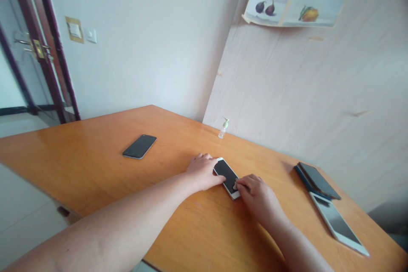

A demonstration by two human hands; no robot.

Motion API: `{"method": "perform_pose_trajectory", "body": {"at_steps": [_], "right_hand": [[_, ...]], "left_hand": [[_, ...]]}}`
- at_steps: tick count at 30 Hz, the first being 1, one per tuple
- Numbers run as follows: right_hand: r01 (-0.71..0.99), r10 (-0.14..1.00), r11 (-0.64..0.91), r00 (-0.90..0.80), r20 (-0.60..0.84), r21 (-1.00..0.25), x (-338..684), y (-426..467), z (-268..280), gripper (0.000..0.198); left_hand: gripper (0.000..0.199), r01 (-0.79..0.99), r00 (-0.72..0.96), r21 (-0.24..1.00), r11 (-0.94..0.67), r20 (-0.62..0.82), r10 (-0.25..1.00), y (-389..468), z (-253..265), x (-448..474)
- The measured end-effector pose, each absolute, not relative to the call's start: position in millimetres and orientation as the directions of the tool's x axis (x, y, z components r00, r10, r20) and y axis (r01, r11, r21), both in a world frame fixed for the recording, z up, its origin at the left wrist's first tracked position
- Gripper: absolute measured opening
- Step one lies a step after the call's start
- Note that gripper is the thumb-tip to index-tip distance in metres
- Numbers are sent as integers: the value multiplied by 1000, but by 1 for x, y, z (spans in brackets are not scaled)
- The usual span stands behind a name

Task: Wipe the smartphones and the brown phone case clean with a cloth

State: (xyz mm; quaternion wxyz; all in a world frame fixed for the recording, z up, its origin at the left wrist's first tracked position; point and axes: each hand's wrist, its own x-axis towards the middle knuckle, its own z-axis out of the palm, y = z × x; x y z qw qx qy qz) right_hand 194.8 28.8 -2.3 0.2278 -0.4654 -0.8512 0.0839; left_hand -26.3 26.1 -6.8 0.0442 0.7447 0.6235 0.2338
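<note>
A white smartphone (227, 175) with a dark screen lies face up on the wooden table, at a slant between my hands. My left hand (204, 171) holds it by its left side, thumb on the edge of the screen and fingers by the top end. In the fingertips of my right hand (257, 193) is a small whitish wad (235, 186), pinched and touching the lower part of the screen. Most of the wad is hidden by the fingers, so I cannot tell its material.
A second dark smartphone (140, 146) lies to the left on the table (172, 136). Toward the wall stands a small clear pump bottle (222, 129). On the right are a white tablet (339, 221) and dark flat devices or cases (320, 180), stacked. The table's edge runs along the left.
</note>
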Motion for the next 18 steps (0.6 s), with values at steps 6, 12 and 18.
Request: {"method": "perform_pose_trajectory", "body": {"at_steps": [6,12,18], "right_hand": [[813,894,444,-373,248,-377,199,32,-3,22],[783,885,465,-410,221,-412,184,12,0,16],[641,813,564,-542,213,-520,174,-3,8,16]], "left_hand": [[57,903,95,375,-209,300,949,25,-5,-25],[42,902,22,405,-148,300,954,27,-4,-27],[15,881,79,430,-197,277,958,23,0,-21]]}}
